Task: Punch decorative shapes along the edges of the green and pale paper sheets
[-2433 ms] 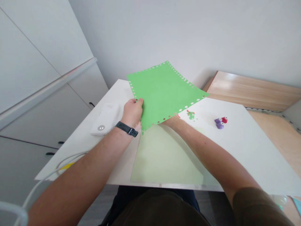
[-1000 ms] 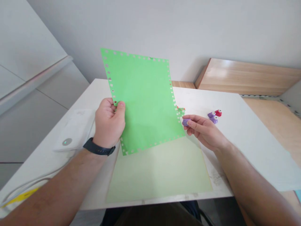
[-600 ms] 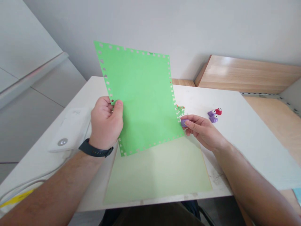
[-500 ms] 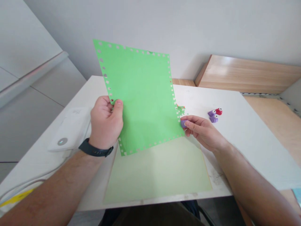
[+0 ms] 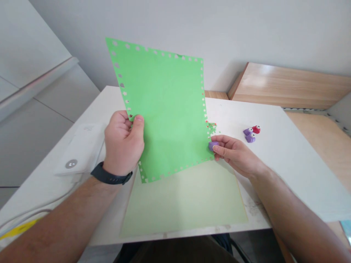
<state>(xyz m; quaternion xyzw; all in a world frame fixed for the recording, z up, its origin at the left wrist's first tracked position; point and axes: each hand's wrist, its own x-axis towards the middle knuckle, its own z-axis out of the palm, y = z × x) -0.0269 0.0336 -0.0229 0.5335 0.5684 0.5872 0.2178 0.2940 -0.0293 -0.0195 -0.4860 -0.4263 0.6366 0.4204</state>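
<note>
A green sheet of paper [image 5: 167,109] is held up at a tilt, with small punched holes along its edges. My left hand [image 5: 124,142] grips its left edge, thumb on the front and fingers behind. At the lower right edge, my right hand [image 5: 231,151] pinches a small purple craft punch [image 5: 213,146] that sits over the paper's border. Behind that edge lies a little heap of green and orange paper bits [image 5: 212,127]. Two more purple punches [image 5: 250,138] and a red punch [image 5: 256,129] rest together to the right.
A pale green mat [image 5: 183,201] lies on the white table [image 5: 276,157] beneath the paper. On the left are a white device [image 5: 79,149] with a cable and a yellow item [image 5: 20,229]. A wooden panel [image 5: 287,86] stands at the back right.
The upper part of the paper has risen slightly. My right hand and the purple punch have shifted a little left along the border, and the punch has turned.
</note>
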